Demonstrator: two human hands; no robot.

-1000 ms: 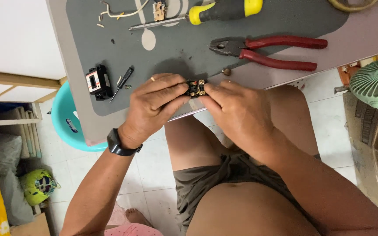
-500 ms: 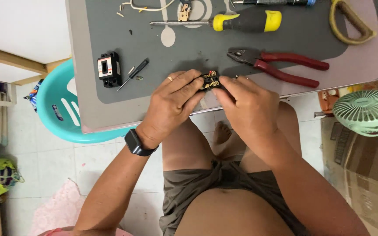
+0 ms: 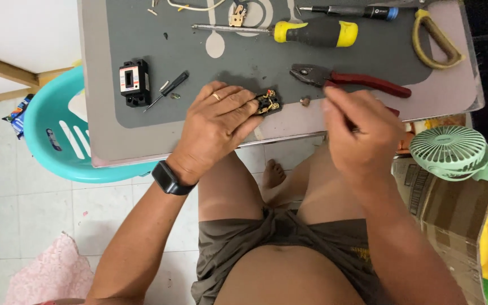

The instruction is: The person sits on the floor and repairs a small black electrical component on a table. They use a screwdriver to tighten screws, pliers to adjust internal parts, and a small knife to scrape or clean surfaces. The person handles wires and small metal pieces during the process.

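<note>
Head view, and I'm looking straight down on the grey mat (image 3: 199,107) that covers the small table; everything gets placed off that mat. At its near edge, the left hand (image 3: 218,121) lies flat-ish, fingers curled and pinching a small black electrical part (image 3: 268,102) with brass contacts showing, held right at the fingertips. I see a ring on one finger and a dark smartwatch (image 3: 168,178) on the wrist, below the mat's near edge. The right hand (image 3: 362,133) hangs just off the mat's near right corner, apart from the part, fingers bunched together; it's blurred, and I can't tell whether anything is gripped in it. A tiny screw-like bit (image 3: 305,101) sits on the mat between the two hands. Red-handled pliers (image 3: 351,82) lie on the mat just beyond the right hand, jaws pointing left. Further up the mat, a yellow-and-black screwdriver (image 3: 289,32) lies crosswise. On the mat's left side stands a black switch body (image 3: 133,82), with a small thin screwdriver (image 3: 166,90) just beside it. Off the mat's left edge, a turquoise plastic basket (image 3: 46,135); off its right, a green fan (image 3: 448,152)
</note>
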